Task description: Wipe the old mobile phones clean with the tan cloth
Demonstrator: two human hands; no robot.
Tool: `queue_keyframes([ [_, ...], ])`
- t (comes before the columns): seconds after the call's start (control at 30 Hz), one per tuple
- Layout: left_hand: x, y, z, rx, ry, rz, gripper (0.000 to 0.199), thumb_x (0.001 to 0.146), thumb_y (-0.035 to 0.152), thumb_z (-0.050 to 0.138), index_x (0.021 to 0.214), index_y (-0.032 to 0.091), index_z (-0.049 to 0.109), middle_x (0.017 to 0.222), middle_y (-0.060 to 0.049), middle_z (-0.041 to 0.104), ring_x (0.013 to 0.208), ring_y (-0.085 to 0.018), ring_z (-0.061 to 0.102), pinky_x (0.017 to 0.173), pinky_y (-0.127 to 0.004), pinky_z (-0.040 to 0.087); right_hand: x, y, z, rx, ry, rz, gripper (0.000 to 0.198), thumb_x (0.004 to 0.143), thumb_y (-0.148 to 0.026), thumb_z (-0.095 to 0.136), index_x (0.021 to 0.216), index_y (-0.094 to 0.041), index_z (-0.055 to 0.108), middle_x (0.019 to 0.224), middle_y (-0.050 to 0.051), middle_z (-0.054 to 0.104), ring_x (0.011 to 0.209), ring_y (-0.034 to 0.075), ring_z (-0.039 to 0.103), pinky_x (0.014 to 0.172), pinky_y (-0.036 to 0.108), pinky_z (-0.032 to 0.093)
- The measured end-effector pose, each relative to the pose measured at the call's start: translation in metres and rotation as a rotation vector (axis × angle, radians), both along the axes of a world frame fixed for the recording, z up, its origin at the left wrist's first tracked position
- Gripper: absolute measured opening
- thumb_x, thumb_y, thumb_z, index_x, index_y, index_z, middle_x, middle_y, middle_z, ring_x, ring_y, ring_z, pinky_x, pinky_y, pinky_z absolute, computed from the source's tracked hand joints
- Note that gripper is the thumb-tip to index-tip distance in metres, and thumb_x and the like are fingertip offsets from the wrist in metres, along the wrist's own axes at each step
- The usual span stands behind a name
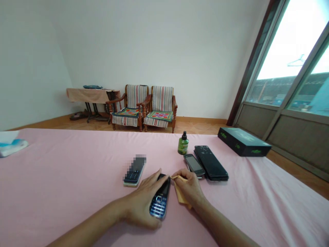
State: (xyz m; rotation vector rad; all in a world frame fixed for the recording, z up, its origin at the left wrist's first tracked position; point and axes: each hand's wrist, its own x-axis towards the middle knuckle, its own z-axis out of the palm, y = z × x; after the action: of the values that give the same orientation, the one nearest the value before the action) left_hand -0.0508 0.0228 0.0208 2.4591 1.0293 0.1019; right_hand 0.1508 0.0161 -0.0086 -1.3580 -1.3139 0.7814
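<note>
The blue keypad phone (159, 206) is lying face up on the pink sheet (77, 171), its screen partly covered by fingers; its key markings are showing too small to read. The left hand (144, 202) is spreading around this phone and grasping it, fingers reaching across its upper end and thumb resting near its lower end. Just right of the phone, the right hand (189, 187) is pinching a folded yellow cloth (181, 195) between thumb and fingers, a corner pointing at the phone's upper right edge; whether they are touching, I cannot tell.

Farther right and beyond the phone, a black box (241, 140) is bearing green lettering, too small to make out. Nearer to the phone on that side, a green spray bottle (183, 145) is standing upright, its label illegible, behind a touchscreen phone (194, 164) that is lying beside a long black case (211, 163). Left of and beyond the blue phone, another keypad phone (135, 170) is lying, partly pixelated.
</note>
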Motion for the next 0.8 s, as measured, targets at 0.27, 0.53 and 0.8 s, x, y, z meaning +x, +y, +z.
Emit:
queue_keyframes([
  [0.27,0.007,0.020,0.013,0.005,0.011,-0.147,0.123,0.049,0.047,0.085,0.152,0.022,0.022,0.157,-0.016,0.026,0.143,-0.041,0.022,0.116,-0.051,0.024,0.014,-0.030,-0.005,-0.014,0.042,-0.035,0.017,0.067,-0.019,0.054,0.067,-0.018,0.071,0.062,0.002,0.065,0.052,0.016,0.057,0.047,0.023,0.041],
  [0.53,0.046,0.030,0.001,0.120,-0.240,0.047,0.116,0.050,0.044,0.085,0.148,0.019,0.030,0.144,-0.015,0.039,0.134,-0.037,0.036,0.114,-0.049,0.030,0.064,-0.052,0.001,-0.040,0.092,-0.216,0.015,0.072,-0.030,0.058,0.075,-0.020,0.069,0.062,0.000,0.061,0.049,0.015,0.051,0.043,0.024,0.037],
  [0.8,0.108,0.074,0.014,0.161,-0.289,0.162,0.109,0.055,0.055,0.081,0.143,0.010,0.036,0.138,-0.020,0.046,0.129,-0.040,0.040,0.109,-0.051,0.034,0.085,-0.051,0.013,0.077,0.013,-0.263,0.020,0.075,-0.035,0.060,0.079,-0.018,0.071,0.067,0.003,0.063,0.054,0.016,0.054,0.045,0.025,0.039],
])
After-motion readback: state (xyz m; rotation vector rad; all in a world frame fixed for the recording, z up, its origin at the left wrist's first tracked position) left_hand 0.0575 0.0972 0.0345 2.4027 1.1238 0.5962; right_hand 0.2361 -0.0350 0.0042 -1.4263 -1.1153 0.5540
